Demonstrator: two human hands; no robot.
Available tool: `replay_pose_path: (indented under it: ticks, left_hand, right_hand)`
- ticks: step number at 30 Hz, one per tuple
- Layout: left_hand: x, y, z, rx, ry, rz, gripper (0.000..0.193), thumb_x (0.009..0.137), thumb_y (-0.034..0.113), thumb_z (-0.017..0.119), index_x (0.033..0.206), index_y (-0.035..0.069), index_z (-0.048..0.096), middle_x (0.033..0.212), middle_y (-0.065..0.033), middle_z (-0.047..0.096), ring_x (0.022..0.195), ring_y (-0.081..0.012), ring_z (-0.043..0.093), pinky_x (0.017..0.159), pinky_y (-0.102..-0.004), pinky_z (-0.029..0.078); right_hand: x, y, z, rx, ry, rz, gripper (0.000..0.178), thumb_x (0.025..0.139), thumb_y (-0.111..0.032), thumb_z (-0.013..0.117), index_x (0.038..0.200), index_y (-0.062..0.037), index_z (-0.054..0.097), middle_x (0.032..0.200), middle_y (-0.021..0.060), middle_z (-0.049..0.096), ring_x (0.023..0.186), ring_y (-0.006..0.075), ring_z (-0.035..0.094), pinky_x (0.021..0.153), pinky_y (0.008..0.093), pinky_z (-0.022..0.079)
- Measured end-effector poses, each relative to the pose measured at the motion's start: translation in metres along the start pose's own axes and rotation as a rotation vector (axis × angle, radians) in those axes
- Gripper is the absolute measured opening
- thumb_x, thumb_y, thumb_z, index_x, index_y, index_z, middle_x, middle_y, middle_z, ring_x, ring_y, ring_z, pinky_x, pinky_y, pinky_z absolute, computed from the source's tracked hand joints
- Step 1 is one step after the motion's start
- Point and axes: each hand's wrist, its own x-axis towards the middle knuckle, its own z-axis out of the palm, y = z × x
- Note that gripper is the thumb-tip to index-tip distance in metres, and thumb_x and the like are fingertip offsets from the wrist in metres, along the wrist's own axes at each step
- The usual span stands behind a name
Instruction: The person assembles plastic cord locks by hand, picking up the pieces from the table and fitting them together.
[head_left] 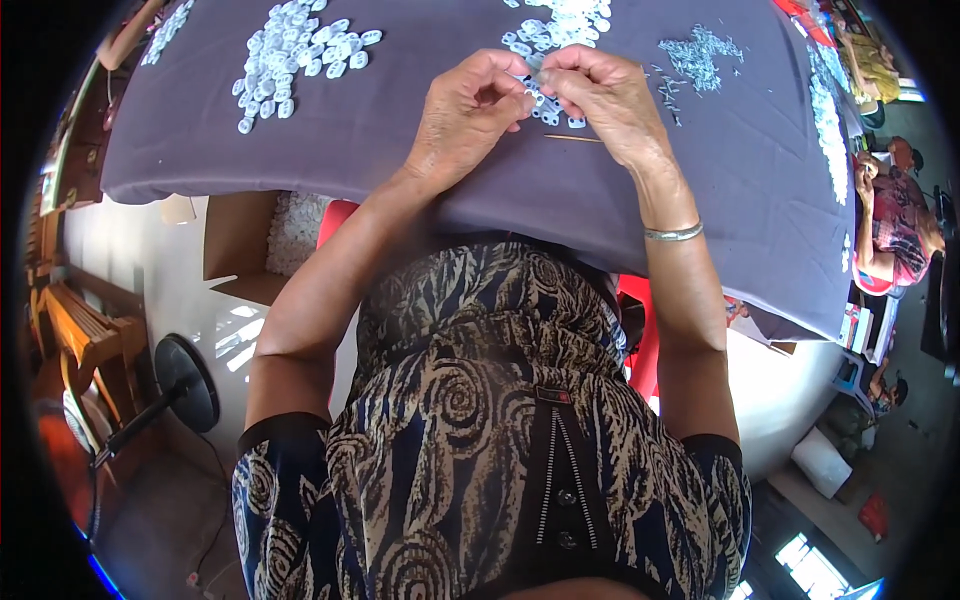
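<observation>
Your left hand (465, 115) and right hand (605, 95) meet over the tabletop (420, 170) — fingers pinched on one small white piece (535, 88), held close for fitting — loose pieces (295, 50) within reach.

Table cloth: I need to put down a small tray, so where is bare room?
Bare purple cloth lies between the left pile of white pieces and the left hand, and along the near edge below the thin stick. Crowded: around both hands, the right hand, and the far right edge.
</observation>
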Motion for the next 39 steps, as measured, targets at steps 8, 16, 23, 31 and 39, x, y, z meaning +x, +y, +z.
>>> replay_pose_path:
  ticks: [8,16,23,31,39]
  left_hand:
    - [-0.001,-0.006,0.000,-0.003,0.058,0.014,0.022,0.083,0.000,0.062,0.104,0.004,0.057,0.081,-0.0014,0.061,0.072,-0.0067,0.057,0.062,-0.0221,0.051]
    - [-0.001,-0.007,0.002,-0.013,0.092,0.041,0.019,0.083,0.000,0.063,0.101,0.004,0.058,0.078,0.0001,0.060,0.070,-0.0045,0.055,0.060,-0.0213,0.050]
    - [-0.001,-0.010,0.002,-0.017,0.079,0.050,0.019,0.083,0.001,0.063,0.102,0.004,0.057,0.079,0.0000,0.060,0.070,-0.0046,0.056,0.060,-0.0213,0.050]
    - [-0.001,-0.009,0.002,-0.002,0.084,0.043,0.020,0.084,0.001,0.063,0.102,0.004,0.057,0.079,-0.0007,0.060,0.071,-0.0050,0.056,0.060,-0.0215,0.051]
    - [-0.002,-0.010,0.000,0.007,0.067,0.041,0.023,0.085,0.000,0.062,0.107,0.003,0.058,0.083,-0.0023,0.062,0.074,-0.0083,0.059,0.063,-0.0227,0.051]
  right_hand:
    - [-0.003,0.016,0.011,0.158,0.036,0.024,0.013,0.086,-0.012,0.065,0.094,-0.0025,0.067,0.066,-0.0031,0.054,0.058,0.0041,0.045,0.051,0.0188,0.036]
    - [-0.004,0.018,0.014,0.163,0.055,-0.010,0.014,0.086,-0.013,0.064,0.093,-0.0013,0.067,0.066,-0.0025,0.054,0.058,0.0045,0.046,0.051,0.0193,0.038]
    - [-0.004,0.019,0.014,0.151,0.062,-0.005,0.014,0.087,-0.013,0.064,0.094,-0.0018,0.067,0.066,-0.0031,0.054,0.058,0.0043,0.046,0.051,0.0191,0.038]
    - [-0.004,0.021,0.014,0.161,0.067,-0.019,0.013,0.087,-0.013,0.063,0.094,-0.0017,0.067,0.066,-0.0032,0.054,0.058,0.0041,0.046,0.051,0.0194,0.038]
    - [-0.005,0.020,0.016,0.063,0.076,-0.072,0.012,0.088,-0.012,0.062,0.094,-0.0031,0.067,0.066,-0.0035,0.053,0.058,0.0038,0.046,0.051,0.0187,0.038]
